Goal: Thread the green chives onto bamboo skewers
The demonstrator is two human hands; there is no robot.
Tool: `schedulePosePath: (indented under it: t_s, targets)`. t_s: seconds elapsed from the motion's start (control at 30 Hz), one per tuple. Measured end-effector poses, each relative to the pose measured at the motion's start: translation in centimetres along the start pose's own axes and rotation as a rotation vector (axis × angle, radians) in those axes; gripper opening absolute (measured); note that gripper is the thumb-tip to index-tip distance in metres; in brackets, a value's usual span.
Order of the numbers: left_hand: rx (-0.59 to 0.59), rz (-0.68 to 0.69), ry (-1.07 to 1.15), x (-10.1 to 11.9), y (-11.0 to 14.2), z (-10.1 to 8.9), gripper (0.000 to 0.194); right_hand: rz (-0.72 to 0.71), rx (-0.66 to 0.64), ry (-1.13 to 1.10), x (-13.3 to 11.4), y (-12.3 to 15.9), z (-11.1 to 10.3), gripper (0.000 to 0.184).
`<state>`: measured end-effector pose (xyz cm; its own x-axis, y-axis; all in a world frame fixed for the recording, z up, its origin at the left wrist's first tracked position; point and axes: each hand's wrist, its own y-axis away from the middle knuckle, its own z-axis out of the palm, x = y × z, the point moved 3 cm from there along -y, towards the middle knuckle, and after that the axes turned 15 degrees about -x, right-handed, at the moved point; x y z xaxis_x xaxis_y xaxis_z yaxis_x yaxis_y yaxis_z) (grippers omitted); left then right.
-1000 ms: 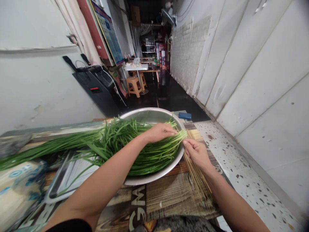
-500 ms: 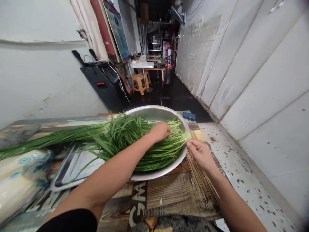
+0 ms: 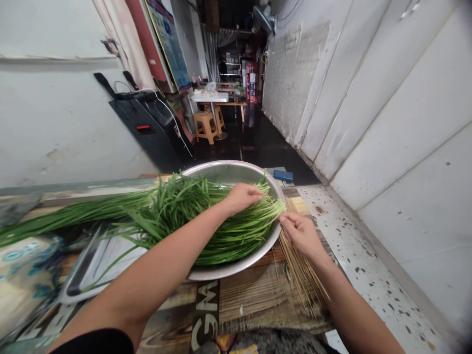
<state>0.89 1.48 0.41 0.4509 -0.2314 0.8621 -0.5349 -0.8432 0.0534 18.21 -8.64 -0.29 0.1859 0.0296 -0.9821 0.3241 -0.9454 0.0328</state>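
A heap of long green garlic chives (image 3: 224, 236) lies in a wide metal basin (image 3: 230, 167), pale stalk ends toward the right rim. My left hand (image 3: 241, 197) reaches over the heap, its fingers pinched together at the pale stalks; exactly what is between the fingertips is hard to see. At the right rim my right hand (image 3: 300, 233) has thumb and forefinger pressed together beside the stalk ends. Whatever it pinches is too small to make out. Thin bamboo skewers (image 3: 300, 275) lie on the table beneath that hand.
More chives (image 3: 79, 214) stretch left of the basin, partly over a metal tray (image 3: 68, 290). A plastic-wrapped pack (image 3: 27, 280) is at the left edge. Behind the basin's right side lies a blue box (image 3: 283, 175). The wooden table (image 3: 254, 305) borders a speckled floor.
The view has shifted slightly right. My left hand's fingers have straightened from a curl and reach further over the stalk ends. My right hand stays pinched at the rim.
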Motion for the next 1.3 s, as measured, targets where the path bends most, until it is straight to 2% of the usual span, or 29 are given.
schedulePosePath:
  t_s: [0.2,0.4,1.3]
  targets:
    - [-0.017,-0.057,0.183,1.11,0.48,0.33,0.026,0.008,-0.003,0.001,-0.09,0.03,0.01,0.032]
    - [-0.019,-0.046,0.375,0.65,0.21,0.6,0.024,-0.003,-0.018,0.028,-0.32,0.06,0.02,0.033]
    - [-0.027,-0.036,0.41,0.7,0.21,0.6,0.02,0.007,0.006,0.04,-0.7,0.19,0.05,0.035]
